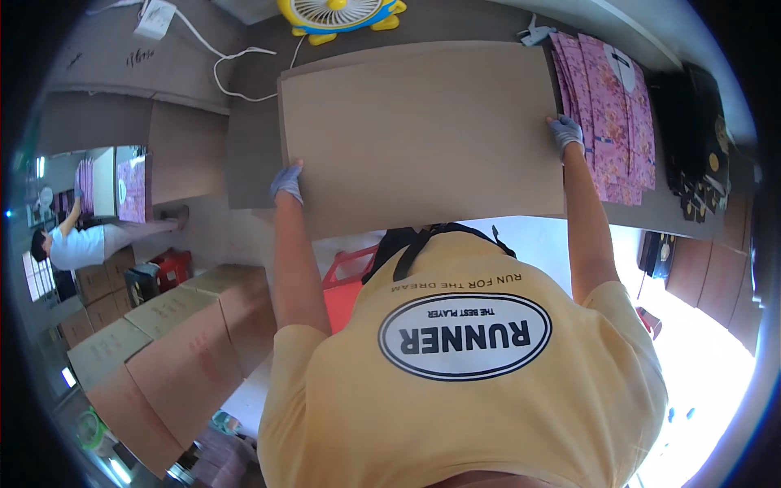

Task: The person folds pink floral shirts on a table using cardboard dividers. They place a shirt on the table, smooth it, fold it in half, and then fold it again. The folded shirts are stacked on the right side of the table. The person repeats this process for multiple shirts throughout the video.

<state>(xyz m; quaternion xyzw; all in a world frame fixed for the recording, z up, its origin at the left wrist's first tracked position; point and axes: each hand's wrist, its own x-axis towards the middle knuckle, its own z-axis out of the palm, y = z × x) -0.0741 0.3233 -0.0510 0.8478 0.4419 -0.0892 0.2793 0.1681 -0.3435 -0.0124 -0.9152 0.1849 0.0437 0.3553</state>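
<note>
A large flat brown cardboard sheet (423, 138) lies before me over the grey table, its near edge reaching past the table's front. More cardboard edges show beneath it at the left and far sides, so it seems to be a stack. My left hand (288, 182), in a light-coloured glove, is closed on the left edge near the front corner, thumb on top. Gloved too, my right hand (566, 135) grips the right edge a little farther up. The fingers under the cardboard are hidden. Beside my right hand are pink flowered flat pieces (606, 114), piled in overlapping stacks.
A yellow and blue fan (338, 15) stands at the back, with a white cable (218, 69) to its left. Black items with gold spots (700, 138) crowd the far right. Cardboard boxes (187, 350) stand at lower left, near a red stool (346, 285). Another person (81, 246) works at far left.
</note>
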